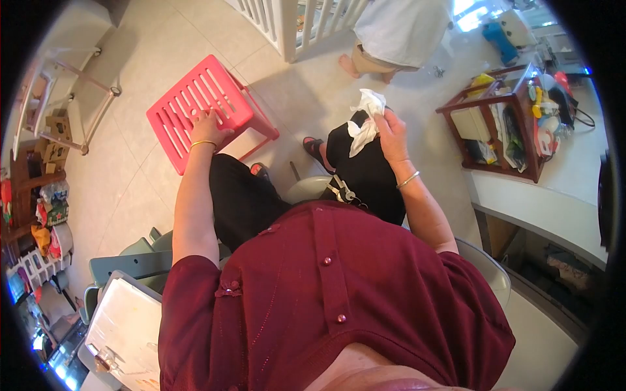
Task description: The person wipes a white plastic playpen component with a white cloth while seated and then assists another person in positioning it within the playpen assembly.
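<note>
Pink stool (195,98): slatted plastic, out ahead on the left, above the tiled floor (124,182), just beyond the left knee (228,174); cannot tell whether standing level on every leg.
Left hand (212,128): laid across the seat slats near the edge closest to the body, with a loose, unclosed grip; cannot tell whether hooked into a slot.
Stool handling: probably light, stiff and fairly slick, likely to slide or tip under a sideways push; best held by opposite seat rims, or through the slots for one-handed lifting.
White cloth (366,124): crumpled and thin, possibly paper tissue, hanging above the right knee (342,144).
Right hand (394,135): pinching the white cloth along one side, with a closed grip of thumb and fingers.
Cloth handling: likely very light, limp and, if paper, easy to tear; best taken as a gathered bunch rather than by a loose corner.
Keys (342,190): at the lap, just beyond the hem of the maroon shirt (287,274).
Second person (401,34): beyond the right knee, beside the white railing (288,32), out of contact with both hands.
</note>
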A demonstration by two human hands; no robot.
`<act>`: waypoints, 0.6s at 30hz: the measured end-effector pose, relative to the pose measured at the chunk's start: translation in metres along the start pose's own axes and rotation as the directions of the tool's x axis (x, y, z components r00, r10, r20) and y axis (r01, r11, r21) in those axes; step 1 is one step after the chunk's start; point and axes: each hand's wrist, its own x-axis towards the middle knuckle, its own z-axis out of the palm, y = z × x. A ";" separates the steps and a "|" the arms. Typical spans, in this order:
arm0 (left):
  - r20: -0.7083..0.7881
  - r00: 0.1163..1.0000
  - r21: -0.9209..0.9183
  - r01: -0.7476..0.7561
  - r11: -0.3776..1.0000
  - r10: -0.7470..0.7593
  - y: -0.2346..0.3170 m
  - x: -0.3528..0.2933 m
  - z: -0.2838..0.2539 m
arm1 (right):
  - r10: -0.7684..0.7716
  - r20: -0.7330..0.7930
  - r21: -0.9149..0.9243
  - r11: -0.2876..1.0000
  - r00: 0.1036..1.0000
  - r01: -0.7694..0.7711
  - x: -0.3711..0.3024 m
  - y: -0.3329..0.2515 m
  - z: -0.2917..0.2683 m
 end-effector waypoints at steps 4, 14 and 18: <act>-0.044 0.999 -0.003 -0.017 1.000 0.017 -0.001 -0.002 0.003 | -0.004 -0.002 0.006 1.000 1.000 0.004 0.001 0.009 -0.002; -0.067 0.997 -0.001 -0.029 1.000 0.029 -0.001 -0.004 0.001 | 0.007 -0.010 0.008 1.000 1.000 -0.007 0.001 0.010 -0.001; -0.067 0.997 -0.002 -0.024 1.000 0.024 0.002 -0.004 0.000 | 0.018 -0.006 0.025 1.000 1.000 -0.018 -0.001 0.005 -0.001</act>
